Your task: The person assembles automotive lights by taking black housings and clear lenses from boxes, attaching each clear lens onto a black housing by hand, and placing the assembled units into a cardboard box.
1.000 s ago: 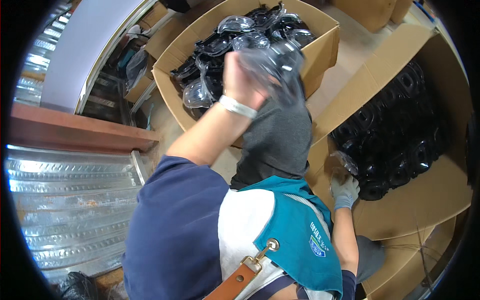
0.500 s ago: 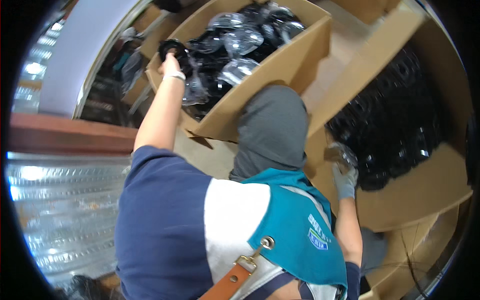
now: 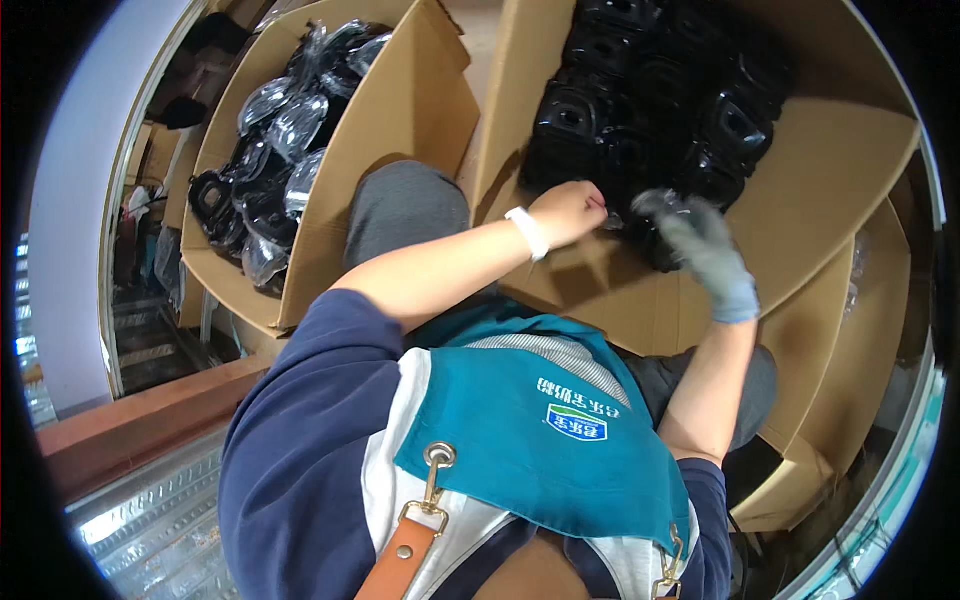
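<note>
My bare left hand (image 3: 570, 213), with a white band on its wrist, is over the near edge of the right cardboard box (image 3: 815, 190). Its fingers are curled closed; whatever they pinch, if anything, is too small to name. Facing it, my right hand (image 3: 705, 245) wears a pale glove and is smeared by motion. Something shiny shows at its fingertips, too blurred to name. Beyond both hands, glossy black moulded parts (image 3: 665, 90) stand packed in rows in that box.
At the left stands another cardboard box (image 3: 400, 120), heaped with black parts in clear plastic bags (image 3: 298, 125). My knee (image 3: 408, 212) is between the two boxes. A reddish-brown beam (image 3: 150, 425) and ribbed metal sheeting (image 3: 165, 520) lie at the lower left.
My left hand has left the left box, let go of the black part there and come across to the right box. My view has turned rightward; my right hand has moved over the black parts.
</note>
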Demonstrator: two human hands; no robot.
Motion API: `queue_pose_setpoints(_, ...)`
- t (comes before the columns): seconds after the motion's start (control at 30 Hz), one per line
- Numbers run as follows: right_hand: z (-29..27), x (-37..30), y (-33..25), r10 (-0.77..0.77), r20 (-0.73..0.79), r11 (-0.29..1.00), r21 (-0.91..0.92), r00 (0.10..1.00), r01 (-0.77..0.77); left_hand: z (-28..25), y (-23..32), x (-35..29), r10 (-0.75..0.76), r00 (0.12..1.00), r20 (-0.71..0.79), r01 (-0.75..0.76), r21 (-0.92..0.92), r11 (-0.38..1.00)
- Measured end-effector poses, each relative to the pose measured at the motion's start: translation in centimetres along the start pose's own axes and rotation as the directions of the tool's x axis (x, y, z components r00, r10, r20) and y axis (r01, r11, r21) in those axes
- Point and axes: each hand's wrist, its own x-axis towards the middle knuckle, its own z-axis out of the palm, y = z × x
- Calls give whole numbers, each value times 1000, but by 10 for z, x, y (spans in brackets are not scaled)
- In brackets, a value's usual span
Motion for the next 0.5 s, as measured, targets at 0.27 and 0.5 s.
queue_pose_setpoints(0.27,-73,-56,-40,-443,-177,-31,983,879,182,45,-122,128,-321,937,-137,348,272,897)
queue_pose_setpoints(0.5,-77,-45,-32,-665,20,-746,17,746,-666,45,-93,116,-362,932,-33,323,529,785)
